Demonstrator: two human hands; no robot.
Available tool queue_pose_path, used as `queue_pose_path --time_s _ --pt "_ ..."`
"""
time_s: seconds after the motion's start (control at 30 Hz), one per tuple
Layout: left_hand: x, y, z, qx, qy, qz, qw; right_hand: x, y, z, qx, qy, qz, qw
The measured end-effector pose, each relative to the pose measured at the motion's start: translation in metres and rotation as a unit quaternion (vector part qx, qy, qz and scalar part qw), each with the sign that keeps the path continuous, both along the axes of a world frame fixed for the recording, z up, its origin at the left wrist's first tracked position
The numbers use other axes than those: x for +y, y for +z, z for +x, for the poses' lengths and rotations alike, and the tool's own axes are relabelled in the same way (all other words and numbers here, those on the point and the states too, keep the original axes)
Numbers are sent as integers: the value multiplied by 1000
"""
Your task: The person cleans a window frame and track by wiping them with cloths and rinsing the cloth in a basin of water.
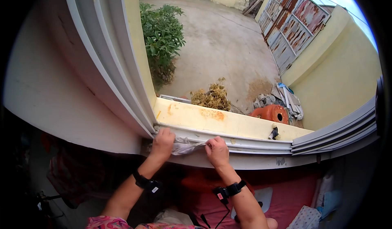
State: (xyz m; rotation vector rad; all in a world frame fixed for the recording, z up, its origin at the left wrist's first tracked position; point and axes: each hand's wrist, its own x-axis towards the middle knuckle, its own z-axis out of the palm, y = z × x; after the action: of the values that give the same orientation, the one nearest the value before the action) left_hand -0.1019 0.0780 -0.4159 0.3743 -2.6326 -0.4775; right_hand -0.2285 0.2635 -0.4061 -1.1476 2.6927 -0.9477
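Observation:
A thin whitish, crumpled cloth or film [185, 147] stretches between my two hands, along the white window track [257, 145]. My left hand [163, 142] is closed on its left end, close to the corner where the track meets the upright frame [110, 57]. With fingers pinched, my right hand [217, 150] holds the other end over the track. The fingertips of my left hand are partly hidden. Each wrist wears a black strap with a small device.
Beyond the track lies a yellow outer sill [196, 115] with rusty stains. A small dark object [273, 132] stands on the sill at right. Sliding panes [339, 133] are stacked at the right. Below are a red-pink cloth surface [286, 192] and a grey-white flat object [263, 198].

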Motion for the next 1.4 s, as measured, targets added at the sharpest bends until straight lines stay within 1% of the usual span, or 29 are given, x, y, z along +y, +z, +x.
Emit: queue_pose_path --time_s 0.07,0.13,0.2,0.23,0.27,0.3,0.33,0.4,0.43,0.47,0.5,0.53,0.6,0.67,0.73,0.8,0.87,0.9,0.97,1.03,1.2,1.27,1.3,1.33,1.37,1.4 --pt "1 1 5 -33 66 -20 997 2 2 -2 36 -36 26 998" --pt "1 -2 6 -40 72 -4 997 3 -2 -3 40 -36 45 998" --pt "1 6 3 -46 77 11 996 0 -5 -1 -24 -64 76 995" --pt "1 12 2 -14 68 7 998 0 -5 0 -24 -64 76 995" --pt "2 19 3 18 60 2 998 -1 2 3 -9 -79 86 993" --pt "2 22 5 18 60 2 998 -1 8 6 5 -95 95 991" --pt "3 23 8 9 54 17 998 0 11 9 5 -95 96 991" --pt "10 28 15 0 48 33 998 2 15 15 98 -64 80 990" --pt "17 31 16 -25 59 26 998 1 14 17 99 -64 79 990" --pt "24 32 17 -51 71 20 996 0 11 19 109 -60 124 984" --pt "29 30 18 -50 72 20 996 -2 8 22 118 -56 168 977" --pt "33 24 17 -64 91 8 994 -5 5 23 120 -56 166 977" --pt "34 17 15 -80 112 -3 991 -9 1 26 136 -76 234 960" --pt "34 11 15 -86 107 -34 990 -12 1 30 130 -84 240 958" --pt "30 0 11 -82 108 -29 990 -14 0 35 124 -95 247 956" --pt "30 -4 8 -77 109 -21 991 -17 -4 40 142 -105 213 961" --pt "32 -6 1 -81 148 -5 986 -24 -9 43 136 -109 222 959" --pt "35 -11 -1 -82 148 -3 986 -27 -10 47 128 -112 229 958" --pt "38 -17 -8 -92 196 -38 975 -33 -12 50 118 -96 211 966" --pt "37 -16 -6 -80 191 -33 978 -39 -13 54 118 -73 194 971" --pt "29 -6 2 -67 156 6 985 -42 -13 53 95 -69 164 979" --pt "26 -5 6 -15 136 40 990 -32 -16 47 85 -47 82 992" --pt "26 -1 9 1 129 57 990 -26 -16 42 85 -49 80 992" --pt "27 4 10 1 127 56 990 -18 -16 37 77 -41 47 995" --pt "29 10 12 13 142 60 988 -13 -14 34 67 -34 13 997" --pt "30 13 14 24 158 63 985 -9 -11 32 66 -34 11 997"
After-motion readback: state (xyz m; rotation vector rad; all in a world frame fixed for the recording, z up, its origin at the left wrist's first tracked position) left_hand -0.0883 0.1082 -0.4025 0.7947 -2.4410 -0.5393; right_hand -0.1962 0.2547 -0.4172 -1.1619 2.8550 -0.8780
